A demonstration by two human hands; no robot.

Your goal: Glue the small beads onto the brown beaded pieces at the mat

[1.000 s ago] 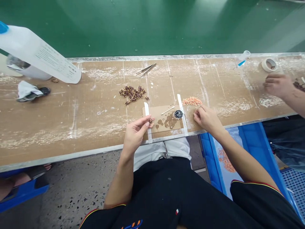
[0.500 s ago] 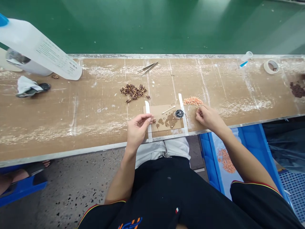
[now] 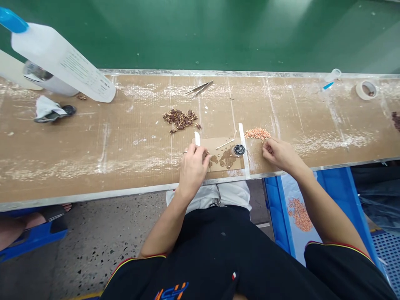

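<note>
Behind the long brown workbench (image 3: 93, 141) is a green floor, and the bench top is covered with white scratches and dust. On the bench in front of me lies a small cardboard sheet (image 3: 218, 160), fixed with two white tape strips at its sides, and it has dark glue spots on it. My left hand (image 3: 193, 168) rests on the left part of this sheet, its fingers closed narrowly on a tiny brown part (image 3: 205, 154). My right hand (image 3: 279, 153) lies just right of the sheet, beside the pile of orange beads (image 3: 256, 133); its fingertips are pinched together, but what is between them is too small to tell. A small black round cap (image 3: 239, 149) stands between my hands. Farther back I see a pile of brown parts (image 3: 181, 118) and tweezers (image 3: 200, 88). At far left a white bottle (image 3: 62, 62) leans over the bench.
</note>
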